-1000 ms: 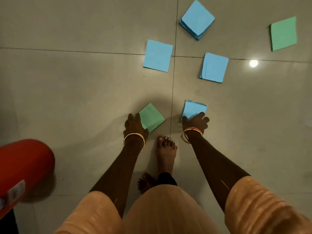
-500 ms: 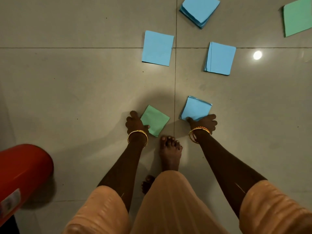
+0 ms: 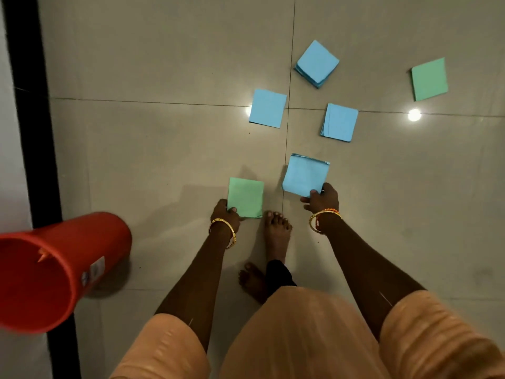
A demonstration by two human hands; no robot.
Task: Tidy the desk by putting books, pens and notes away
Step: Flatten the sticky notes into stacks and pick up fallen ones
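Green note pad (image 3: 246,196) pinched at near corner by left hand (image 3: 225,213); blue note stack (image 3: 305,175) gripped likewise by right hand (image 3: 321,199) (both apparently just clear of floor tiles (image 3: 164,160)). Lift level so sheets stay squared. Red bucket (image 3: 54,272) cropped; underside fingers hidden.

Likely home: glossy tiled floor (image 3: 164,160), red plastic bucket (image 3: 54,269), bare feet (image 3: 277,231).

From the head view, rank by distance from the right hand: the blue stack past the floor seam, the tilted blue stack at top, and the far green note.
From the right hand:
1. Blue stack, straight ahead.
2. Tilted blue stack, farther ahead.
3. Far green note, ahead and to the right.
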